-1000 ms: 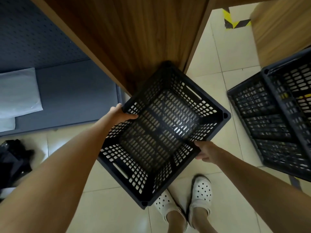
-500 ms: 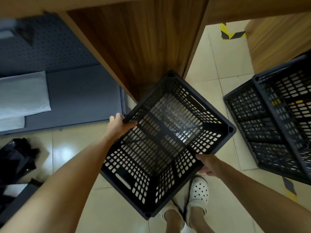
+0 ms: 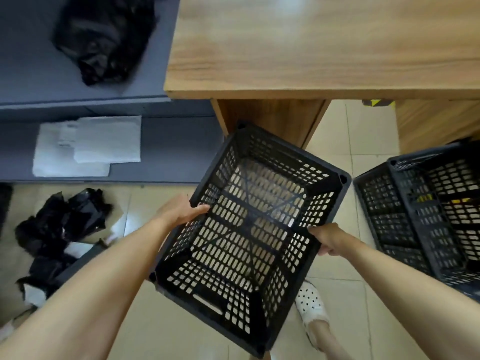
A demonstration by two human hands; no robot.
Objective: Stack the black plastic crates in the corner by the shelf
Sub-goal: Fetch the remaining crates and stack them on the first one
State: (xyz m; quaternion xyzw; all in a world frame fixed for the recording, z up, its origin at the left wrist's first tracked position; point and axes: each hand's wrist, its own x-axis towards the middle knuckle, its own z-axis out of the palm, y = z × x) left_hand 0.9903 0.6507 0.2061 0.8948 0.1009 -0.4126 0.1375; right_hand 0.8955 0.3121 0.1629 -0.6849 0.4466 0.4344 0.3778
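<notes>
black perforated crate point(image 3: 249, 229) held above tiled floor | left hand point(image 3: 179, 210) grips left rim | right hand point(image 3: 328, 239) grips right rim

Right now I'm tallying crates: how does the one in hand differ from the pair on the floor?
The held crate is carried off the floor, gripped by the left hand and right hand; the floor crates rest on tiles, untouched. It is single; they overlap. All are black, slotted plastic.

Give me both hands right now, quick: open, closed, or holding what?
Left hand: closed, gripping the left rim of the black crate.
Right hand: closed, gripping the right rim of the same crate.
</notes>
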